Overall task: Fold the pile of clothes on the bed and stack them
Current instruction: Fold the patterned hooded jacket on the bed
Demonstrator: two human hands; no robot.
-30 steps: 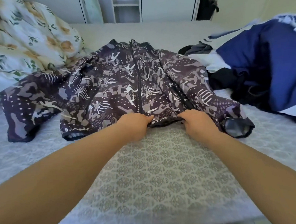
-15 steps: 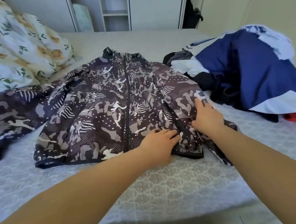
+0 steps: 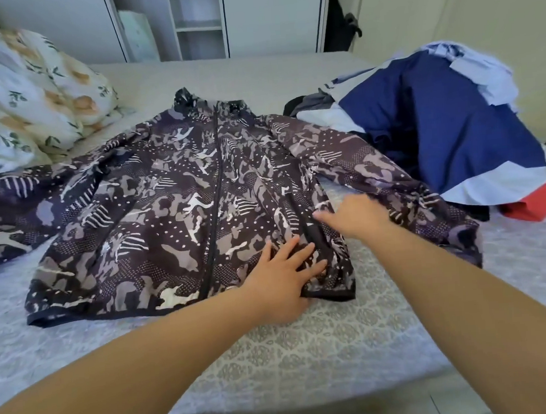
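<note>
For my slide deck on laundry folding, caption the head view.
Both hands, left hand and right hand, smooth a zipped camouflage jacket flat on the bed.

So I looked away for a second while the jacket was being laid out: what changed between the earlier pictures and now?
Both hands let go of the hem they were pinching. The left hand now lies flat on the camo jacket near the hem; the right hand moved up along its right edge, smoothing it. The jacket lies flatter, its right sleeve spread out. The pile of clothes and floral bedding stayed put.
</note>
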